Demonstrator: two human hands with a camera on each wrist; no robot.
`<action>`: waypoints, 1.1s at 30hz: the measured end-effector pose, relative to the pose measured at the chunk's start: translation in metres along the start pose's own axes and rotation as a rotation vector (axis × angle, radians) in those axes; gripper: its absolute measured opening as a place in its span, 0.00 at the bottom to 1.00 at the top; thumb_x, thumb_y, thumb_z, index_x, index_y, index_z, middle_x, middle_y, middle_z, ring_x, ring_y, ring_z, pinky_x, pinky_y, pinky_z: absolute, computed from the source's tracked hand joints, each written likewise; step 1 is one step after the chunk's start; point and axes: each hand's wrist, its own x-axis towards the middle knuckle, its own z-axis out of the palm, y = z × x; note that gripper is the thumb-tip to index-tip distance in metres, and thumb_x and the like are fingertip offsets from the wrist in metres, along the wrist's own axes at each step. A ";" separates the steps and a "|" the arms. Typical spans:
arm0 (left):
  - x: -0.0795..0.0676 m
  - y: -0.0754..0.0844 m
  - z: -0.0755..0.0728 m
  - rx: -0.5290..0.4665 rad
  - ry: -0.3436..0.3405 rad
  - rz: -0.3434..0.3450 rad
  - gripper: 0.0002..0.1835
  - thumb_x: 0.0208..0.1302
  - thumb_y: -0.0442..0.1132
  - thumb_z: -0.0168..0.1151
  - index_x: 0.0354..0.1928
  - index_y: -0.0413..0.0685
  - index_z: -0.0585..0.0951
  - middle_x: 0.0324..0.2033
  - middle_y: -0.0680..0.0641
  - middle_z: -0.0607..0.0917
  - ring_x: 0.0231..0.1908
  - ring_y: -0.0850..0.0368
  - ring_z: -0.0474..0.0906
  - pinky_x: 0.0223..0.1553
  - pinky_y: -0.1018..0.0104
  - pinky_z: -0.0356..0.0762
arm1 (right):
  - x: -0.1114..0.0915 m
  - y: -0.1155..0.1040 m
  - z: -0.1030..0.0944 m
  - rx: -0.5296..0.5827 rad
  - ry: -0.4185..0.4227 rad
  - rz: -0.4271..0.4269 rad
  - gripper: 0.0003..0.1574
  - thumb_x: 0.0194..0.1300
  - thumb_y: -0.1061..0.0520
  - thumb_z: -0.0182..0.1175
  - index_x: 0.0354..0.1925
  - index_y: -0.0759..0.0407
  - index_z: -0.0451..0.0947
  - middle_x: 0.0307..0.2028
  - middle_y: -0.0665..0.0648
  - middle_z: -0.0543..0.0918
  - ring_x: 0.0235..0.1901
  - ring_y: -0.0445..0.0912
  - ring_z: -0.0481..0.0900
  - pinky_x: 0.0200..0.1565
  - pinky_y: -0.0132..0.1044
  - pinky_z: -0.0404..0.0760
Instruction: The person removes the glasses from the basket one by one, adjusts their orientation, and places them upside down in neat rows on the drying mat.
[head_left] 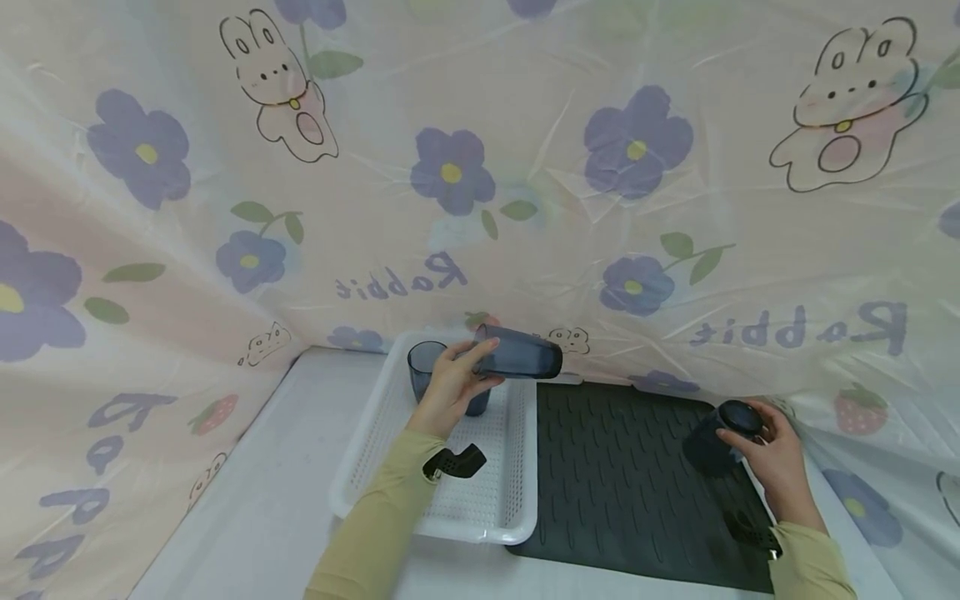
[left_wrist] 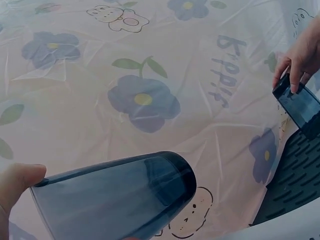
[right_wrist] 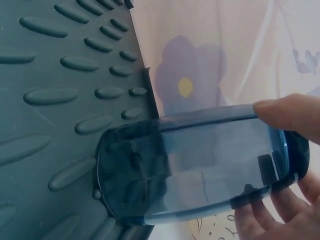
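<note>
My left hand (head_left: 447,392) holds a blue-tinted drinking glass (head_left: 521,354) on its side above the white basket, thumb at the rim and thick base pointing right. At the far right, my right hand (head_left: 782,467) grips a second blue glass (head_left: 705,446) around its base end. That glass is upside down, its rim at the black ridged mat (head_left: 615,483); in the right wrist view the thumb and fingers sit on opposite sides of the glass (right_wrist: 215,165). Behind my left hand, another glass (head_left: 424,360) stands in the basket, and part of a further dark glass (head_left: 477,405) shows below the held one.
The white perforated basket (head_left: 358,454) stands left of the mat on a white table (head_left: 277,442). A patterned plastic sheet (head_left: 525,242) with flowers and rabbits rises behind the table and along both sides, close to the mat's far edge.
</note>
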 end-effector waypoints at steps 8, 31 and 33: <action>0.007 -0.008 0.004 0.043 0.014 -0.010 0.43 0.55 0.39 0.73 0.69 0.40 0.60 0.62 0.36 0.64 0.41 0.48 0.77 0.46 0.53 0.81 | 0.011 0.015 0.004 0.018 0.009 0.001 0.49 0.56 0.46 0.71 0.70 0.38 0.58 0.65 0.53 0.64 0.58 0.45 0.65 0.63 0.49 0.62; 0.009 -0.015 0.007 0.009 -0.011 -0.026 0.47 0.54 0.40 0.73 0.71 0.38 0.56 0.66 0.38 0.59 0.54 0.41 0.73 0.48 0.53 0.81 | -0.051 -0.132 0.010 0.250 0.132 -0.015 0.33 0.68 0.64 0.57 0.69 0.52 0.64 0.60 0.46 0.73 0.63 0.39 0.64 0.60 0.20 0.62; 0.008 -0.014 0.007 0.015 -0.017 -0.026 0.48 0.54 0.41 0.73 0.71 0.39 0.55 0.67 0.39 0.58 0.50 0.42 0.76 0.48 0.54 0.80 | -0.053 -0.138 0.014 0.315 0.089 -0.053 0.32 0.67 0.65 0.57 0.68 0.52 0.66 0.56 0.45 0.75 0.59 0.38 0.67 0.53 0.17 0.68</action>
